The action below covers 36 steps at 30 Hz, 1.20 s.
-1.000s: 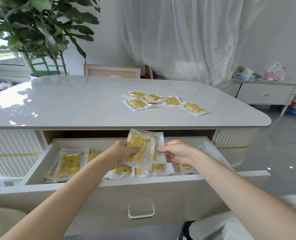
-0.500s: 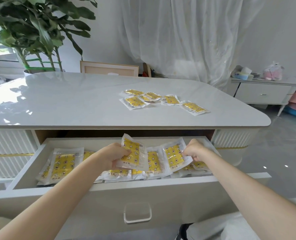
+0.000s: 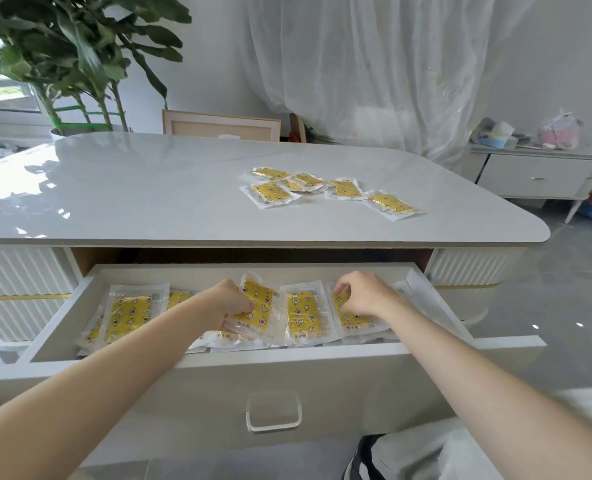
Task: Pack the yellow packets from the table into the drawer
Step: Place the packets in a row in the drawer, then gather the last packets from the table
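Inside the open drawer (image 3: 55, 323), our left hand (image 3: 234, 303) grips a tilted packet (image 3: 260, 306), our right hand (image 3: 364, 296) pinches the top edge of a flat packet (image 3: 353, 318); we judge both should go down flat in the row before fetching loose packets (image 3: 332, 190) off the bench (image 3: 149, 188).

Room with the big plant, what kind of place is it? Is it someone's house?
Most likely a room in someone's home, maybe a living or dining room. A potted plant stands by a window, a sheer curtain hangs at the back, and a low cabinet holds a tissue box.
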Each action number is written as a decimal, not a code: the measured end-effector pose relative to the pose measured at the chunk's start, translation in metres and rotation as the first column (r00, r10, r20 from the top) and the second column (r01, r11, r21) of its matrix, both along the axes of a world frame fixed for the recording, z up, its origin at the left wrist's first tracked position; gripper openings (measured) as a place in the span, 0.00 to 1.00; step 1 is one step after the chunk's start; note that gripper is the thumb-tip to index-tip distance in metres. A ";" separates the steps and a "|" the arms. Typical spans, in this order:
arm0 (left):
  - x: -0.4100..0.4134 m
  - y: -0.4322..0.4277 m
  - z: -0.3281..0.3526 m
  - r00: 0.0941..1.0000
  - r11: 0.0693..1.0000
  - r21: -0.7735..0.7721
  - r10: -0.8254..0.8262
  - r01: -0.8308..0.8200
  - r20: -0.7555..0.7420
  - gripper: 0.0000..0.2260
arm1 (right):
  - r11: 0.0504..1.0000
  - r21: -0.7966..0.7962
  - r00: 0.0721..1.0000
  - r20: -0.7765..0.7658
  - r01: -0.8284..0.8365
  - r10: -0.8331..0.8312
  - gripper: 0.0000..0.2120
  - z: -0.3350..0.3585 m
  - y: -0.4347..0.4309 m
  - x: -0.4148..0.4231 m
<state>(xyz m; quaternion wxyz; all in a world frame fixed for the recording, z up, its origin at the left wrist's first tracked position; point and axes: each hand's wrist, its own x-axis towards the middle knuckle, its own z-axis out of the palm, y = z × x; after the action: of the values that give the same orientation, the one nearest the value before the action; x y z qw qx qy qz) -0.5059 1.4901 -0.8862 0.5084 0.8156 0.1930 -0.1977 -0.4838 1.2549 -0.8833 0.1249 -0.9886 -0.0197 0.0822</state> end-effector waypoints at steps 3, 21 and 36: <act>0.012 0.002 -0.008 0.999 1.000 -0.002 0.009 -0.010 -0.052 0.18 | 0.982 0.068 0.978 -0.109 -0.174 0.180 0.27 -0.007 0.004 -0.001; 0.015 -0.015 -0.017 0.784 0.458 0.845 -0.616 0.275 0.079 0.35 | 0.864 -0.156 0.870 -0.211 -0.479 0.445 0.39 -0.014 0.018 0.001; 0.013 -0.006 -0.024 0.605 0.131 0.863 -0.763 0.488 -0.227 0.45 | 0.845 -0.242 0.878 -0.183 -0.476 0.442 0.40 -0.020 0.019 0.006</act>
<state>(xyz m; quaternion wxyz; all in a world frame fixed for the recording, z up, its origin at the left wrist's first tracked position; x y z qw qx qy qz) -0.4931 1.4845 -0.9098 -0.0939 0.9687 -0.1714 -0.1528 -0.4774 1.2739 -0.9037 -0.0382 -0.9557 -0.2366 0.1709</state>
